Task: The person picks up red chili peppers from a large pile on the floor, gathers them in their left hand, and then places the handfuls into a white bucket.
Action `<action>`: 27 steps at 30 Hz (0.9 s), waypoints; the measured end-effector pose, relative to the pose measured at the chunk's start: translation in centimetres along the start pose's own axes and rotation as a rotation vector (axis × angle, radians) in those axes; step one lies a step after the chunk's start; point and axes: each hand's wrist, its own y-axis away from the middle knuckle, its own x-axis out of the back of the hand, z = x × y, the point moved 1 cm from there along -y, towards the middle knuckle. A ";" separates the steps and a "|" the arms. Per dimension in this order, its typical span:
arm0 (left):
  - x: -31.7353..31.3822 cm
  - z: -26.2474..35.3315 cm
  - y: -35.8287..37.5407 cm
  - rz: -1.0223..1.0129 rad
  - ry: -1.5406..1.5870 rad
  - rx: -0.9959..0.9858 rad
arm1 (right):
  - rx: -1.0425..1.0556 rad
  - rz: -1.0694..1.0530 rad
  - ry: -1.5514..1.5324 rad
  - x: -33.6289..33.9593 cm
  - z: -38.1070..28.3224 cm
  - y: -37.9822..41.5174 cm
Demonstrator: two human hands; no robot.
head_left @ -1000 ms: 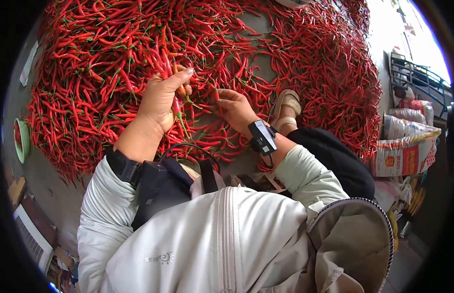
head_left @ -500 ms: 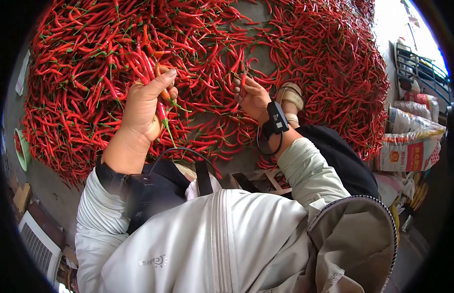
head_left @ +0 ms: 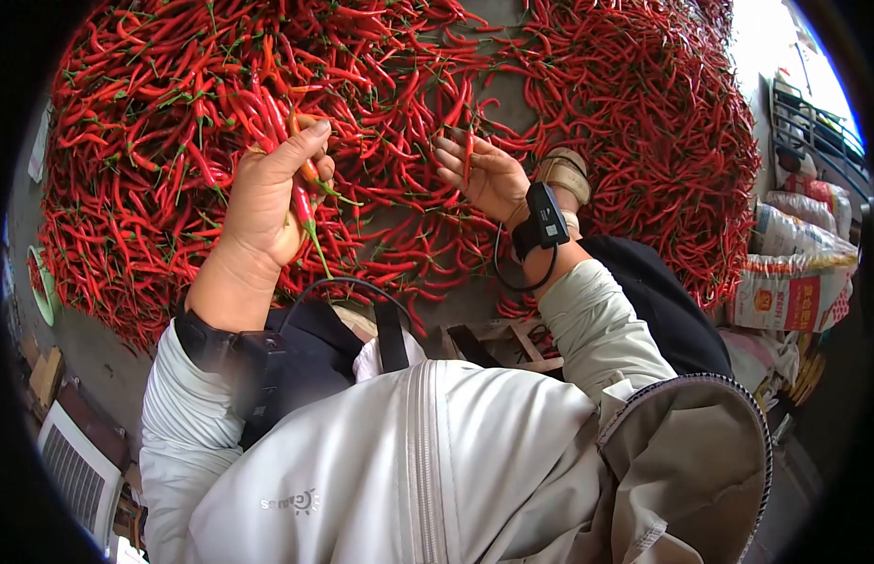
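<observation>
My left hand [head_left: 267,193] is closed round several chili peppers [head_left: 305,205], red and orange-red, with green stems that stick out below the fingers. On the right, my right hand [head_left: 486,177] is turned palm up with its fingers spread. One slim red chili [head_left: 469,158] lies upright across those fingers, which do not wrap round it. Beneath and beyond both hands spreads a thick layer of red chilies [head_left: 380,141] on the grey floor.
A large heap of chilies [head_left: 644,141] rises at the right, beside a sandaled foot [head_left: 563,177]. Printed sacks [head_left: 794,291] stand at the far right. A green basin [head_left: 44,287] and a white grille [head_left: 78,470] are at the left.
The fingers of my right hand have opened from a pinch, and the palm shows more. My left hand has shifted slightly left and still holds its chilies.
</observation>
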 end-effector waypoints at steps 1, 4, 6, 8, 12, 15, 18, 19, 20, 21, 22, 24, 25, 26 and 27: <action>0.0 0.0 0.0 0.015 -0.005 -0.005 | -0.001 0.001 -0.001 0.3 0.0 -0.1; 0.0 0.1 0.0 0.033 -0.011 -0.005 | -0.035 -0.062 -0.057 2.0 0.1 -0.5; 0.1 0.1 0.0 0.038 -0.012 0.001 | -0.024 -0.154 -0.164 2.3 0.4 -0.8; 0.2 0.1 -0.1 0.023 -0.025 -0.012 | -0.016 -0.097 -0.162 1.8 0.6 -0.7; 0.3 0.1 -0.1 0.024 -0.008 0.002 | -0.006 0.289 0.295 -1.7 0.5 -0.4; 0.3 0.2 0.1 0.025 0.026 0.018 | 0.504 0.521 1.476 1.4 -1.0 -2.2; 0.1 0.2 0.2 0.024 0.006 -0.005 | 0.607 0.860 2.029 5.8 -3.6 -2.9; 0.2 0.1 0.2 0.021 -0.003 -0.017 | 0.437 0.969 2.154 6.3 -3.7 -2.8; 0.2 0.1 0.2 0.017 -0.013 -0.028 | 0.438 0.972 2.151 5.6 -3.8 -2.6; 0.3 0.1 0.2 0.016 -0.014 -0.028 | 0.277 0.996 2.191 5.0 -3.9 -2.2; 0.5 0.1 0.1 0.015 0.002 -0.026 | 0.113 1.014 2.225 4.4 -3.9 -2.0; 0.5 0.1 0.1 0.014 0.021 -0.023 | -0.036 0.935 2.149 5.2 -4.0 -2.5; 0.4 0.1 0.2 0.017 0.016 -0.038 | -0.177 0.856 2.063 5.7 -4.0 -2.6; 0.2 0.1 0.3 0.019 0.009 -0.052 | -0.234 0.815 2.059 4.3 -3.8 -2.3; 0.1 0.1 0.3 0.019 0.009 -0.052 | -0.234 0.816 2.059 3.9 -3.5 -2.0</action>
